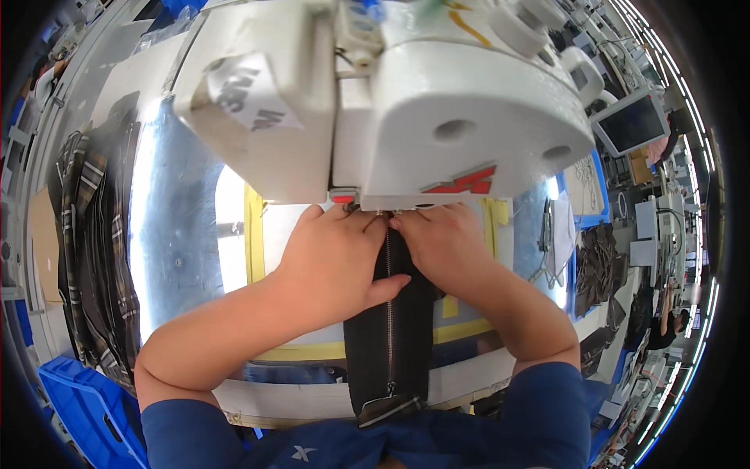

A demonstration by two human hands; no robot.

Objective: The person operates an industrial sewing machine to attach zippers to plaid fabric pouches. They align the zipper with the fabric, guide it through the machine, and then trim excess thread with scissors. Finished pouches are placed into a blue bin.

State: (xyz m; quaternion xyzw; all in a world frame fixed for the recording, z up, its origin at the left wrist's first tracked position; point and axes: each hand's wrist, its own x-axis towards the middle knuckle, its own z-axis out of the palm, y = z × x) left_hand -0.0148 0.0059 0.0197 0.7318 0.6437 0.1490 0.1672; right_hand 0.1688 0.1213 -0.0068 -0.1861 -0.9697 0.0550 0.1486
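A white sewing machine head (469, 117) fills the upper middle. Below it, a long black fabric piece with a metal zipper (388, 328) runs toward my body, its zipper pull near the lower end. My left hand (332, 258) lies on the fabric's left side, thumb stretched across toward the zipper, fingertips close to the presser foot (348, 203). On the other side, my right hand (441, 242) rests with its thumb beside the zipper and its fingers reaching under the machine head. The tips of several fingers are partly hidden there.
Folded plaid and dark garments (90, 242) lie at left, above a blue crate (82, 406). At right are dark fabric pieces (595, 273), a blue tray (600, 184) and a screen (631, 121). Another person (664, 324) is at the far right among other workstations.
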